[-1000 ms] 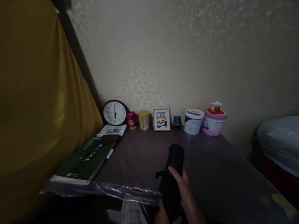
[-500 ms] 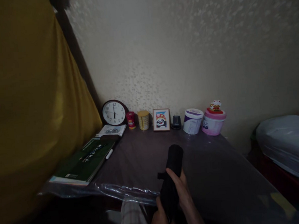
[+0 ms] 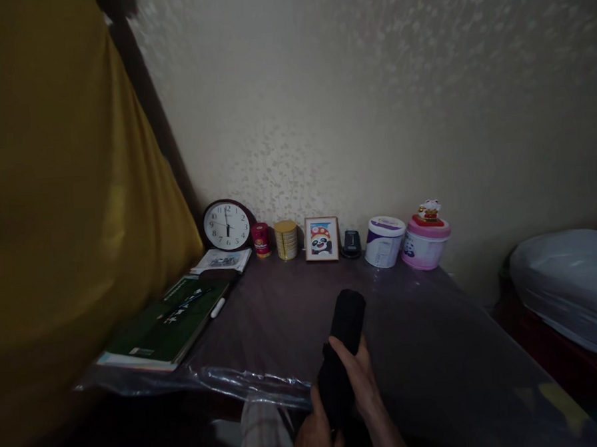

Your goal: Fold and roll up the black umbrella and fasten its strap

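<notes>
A black folded umbrella (image 3: 347, 317) is tilted over the near part of the table, its far end pointing up and slightly right. My right hand (image 3: 359, 374) is closed around its middle from the right, thumb lying across the top. Lower down, my left hand (image 3: 314, 429) wraps the near end from the left. The umbrella hides some of the fingers of both hands, and its lowest part is dark and hard to make out.
The table (image 3: 273, 318) has a clear plastic cover. Green book (image 3: 171, 320) and white pen (image 3: 217, 308) lie left. Along the wall stand a clock (image 3: 227, 225), red can (image 3: 261, 240), yellow tin (image 3: 286, 240), panda picture frame (image 3: 322, 239) and two tubs (image 3: 384, 245). A yellow curtain (image 3: 77, 195) hangs left.
A short tab that stuck out from the umbrella's left side no longer shows there. My left hand has shifted slightly left, and the umbrella has turned a little in my hands.
</notes>
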{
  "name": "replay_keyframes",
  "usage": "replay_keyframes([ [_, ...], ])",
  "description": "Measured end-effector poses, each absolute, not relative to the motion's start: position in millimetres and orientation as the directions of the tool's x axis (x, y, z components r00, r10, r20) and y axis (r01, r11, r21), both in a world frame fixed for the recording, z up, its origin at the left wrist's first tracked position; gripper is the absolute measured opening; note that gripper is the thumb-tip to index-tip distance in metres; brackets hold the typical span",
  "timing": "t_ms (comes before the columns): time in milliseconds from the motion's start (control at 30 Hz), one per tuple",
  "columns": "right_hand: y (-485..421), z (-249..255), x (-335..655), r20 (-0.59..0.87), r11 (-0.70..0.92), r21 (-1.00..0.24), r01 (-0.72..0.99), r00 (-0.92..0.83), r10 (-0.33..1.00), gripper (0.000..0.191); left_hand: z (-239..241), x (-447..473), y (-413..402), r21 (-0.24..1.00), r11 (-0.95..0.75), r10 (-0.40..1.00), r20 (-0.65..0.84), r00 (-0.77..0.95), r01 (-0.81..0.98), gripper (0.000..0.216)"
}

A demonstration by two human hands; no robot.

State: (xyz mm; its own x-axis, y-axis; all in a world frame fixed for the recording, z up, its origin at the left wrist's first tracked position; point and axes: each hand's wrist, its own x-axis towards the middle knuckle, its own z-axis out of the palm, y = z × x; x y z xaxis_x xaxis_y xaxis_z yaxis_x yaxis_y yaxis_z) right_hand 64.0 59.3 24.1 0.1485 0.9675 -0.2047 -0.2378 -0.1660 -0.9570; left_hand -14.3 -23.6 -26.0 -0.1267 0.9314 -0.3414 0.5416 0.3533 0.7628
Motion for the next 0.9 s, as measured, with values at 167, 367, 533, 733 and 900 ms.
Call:
replay_keyframes([
  [167, 62, 11, 65, -0.218, -0.183, -0.939, -0.293, 0.092, 0.972, 0.056, -8, -29, -22, 0.947, 0.195, 0.977, -0.21, 0.033, 0.257, 0.091],
  [367, 67, -3, 67, -0.147, -0.128, -0.974, -0.189, 0.09, 0.985, 0.056, 4, -21, -10, 0.99, 0.098, 0.995, -0.093, -0.044, 0.104, 0.094],
  [533, 75, -2, 71, -0.038, -0.047, -0.995, 0.089, 0.109, 0.993, 0.061, 1, -19, -5, 0.979, 0.159, 0.987, -0.156, -0.034, 0.127, 0.072],
  [733, 81, -14, 78, 0.226, 0.152, -0.861, 0.485, 0.096, 0.969, 0.071, -10, -38, 3, 0.925, -0.021, 1.0, 0.026, -0.008, 0.38, 0.071],
  [900, 81, -27, 77, 0.43, 0.387, -0.726, 0.569, -0.063, 0.9, 0.041, -13, -46, 8, 0.819, 0.031, 0.999, -0.04, 0.004, 0.572, 0.072],
])
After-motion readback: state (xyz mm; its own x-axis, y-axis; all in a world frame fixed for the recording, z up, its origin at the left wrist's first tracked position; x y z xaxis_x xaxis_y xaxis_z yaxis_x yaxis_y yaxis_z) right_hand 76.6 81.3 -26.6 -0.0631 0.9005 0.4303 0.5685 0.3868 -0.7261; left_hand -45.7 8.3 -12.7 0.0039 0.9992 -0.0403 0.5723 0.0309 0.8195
